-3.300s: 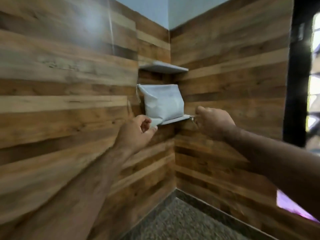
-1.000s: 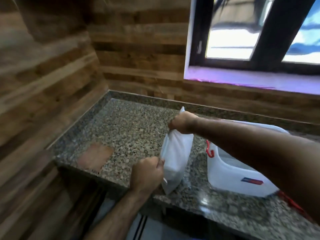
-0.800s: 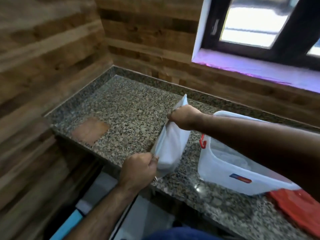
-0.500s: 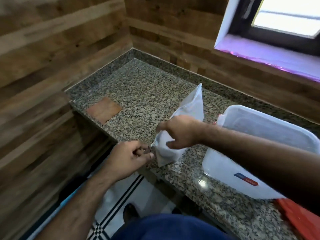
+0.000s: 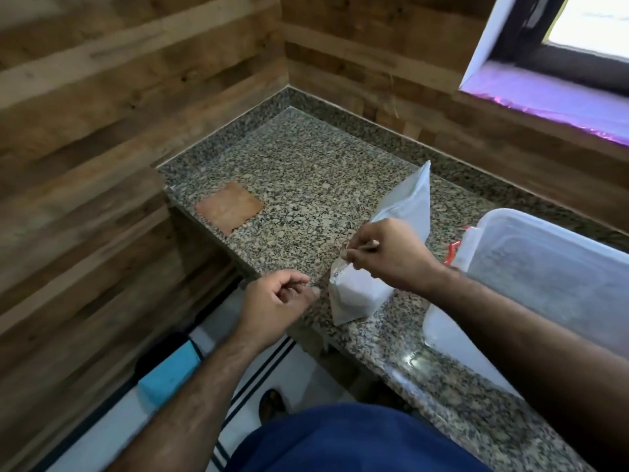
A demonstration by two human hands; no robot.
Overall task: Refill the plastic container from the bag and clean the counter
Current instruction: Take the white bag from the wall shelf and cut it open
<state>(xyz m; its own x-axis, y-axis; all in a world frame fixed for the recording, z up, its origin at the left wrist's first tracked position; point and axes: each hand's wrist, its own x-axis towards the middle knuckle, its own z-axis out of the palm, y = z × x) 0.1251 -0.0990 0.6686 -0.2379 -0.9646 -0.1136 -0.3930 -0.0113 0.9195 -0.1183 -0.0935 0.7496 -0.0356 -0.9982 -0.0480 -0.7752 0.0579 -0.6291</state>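
Observation:
A white plastic bag lies tilted on the speckled granite counter, its near end by the front edge. My right hand pinches the bag's upper edge near that end. My left hand hovers just left of the bag's near corner, not touching it, fingers curled in and thumb against forefinger; I see nothing in it. A translucent white plastic container with a red latch stands open on the counter to the right of the bag, behind my right forearm.
Wood-plank walls close off the counter on the left and back. A brown square patch lies on the counter's left part. A purple-lit window sill is at the upper right. Below the counter edge a blue object sits on the floor.
The bag came off the wall shelf and down onto the counter beside the container. My left hand has let go of the bag's near corner and drawn back left; my right hand shifted down the bag.

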